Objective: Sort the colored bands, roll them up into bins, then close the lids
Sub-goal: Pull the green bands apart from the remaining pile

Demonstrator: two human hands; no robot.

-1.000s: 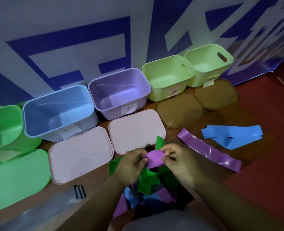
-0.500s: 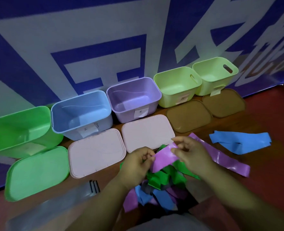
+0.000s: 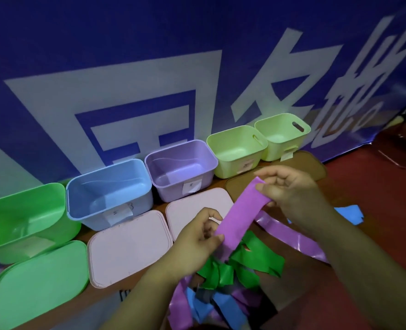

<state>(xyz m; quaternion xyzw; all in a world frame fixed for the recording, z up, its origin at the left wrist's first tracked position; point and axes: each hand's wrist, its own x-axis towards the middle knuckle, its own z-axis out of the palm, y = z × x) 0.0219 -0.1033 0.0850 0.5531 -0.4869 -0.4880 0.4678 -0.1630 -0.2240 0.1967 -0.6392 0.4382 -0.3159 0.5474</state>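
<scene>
The blue banner (image 3: 149, 32) bears large white Chinese characters, one reading 名; paper labels (image 3: 192, 186) on the bins (image 3: 166, 184) are illegible.

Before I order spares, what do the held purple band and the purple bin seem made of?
Purple band: probably thin rubber or latex, matte; it bends softly between left hand and right hand. Purple bin: looks like moulded plastic, smooth with faint sheen, rigid rim.

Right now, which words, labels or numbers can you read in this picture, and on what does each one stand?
Nothing can be quoted with certainty.
The blue banner: large white characters, cut off by the frame, not readable.
The blue bin label: handwriting, too blurred.
The purple bin label: too blurred.
The light green bin label: too blurred.
</scene>
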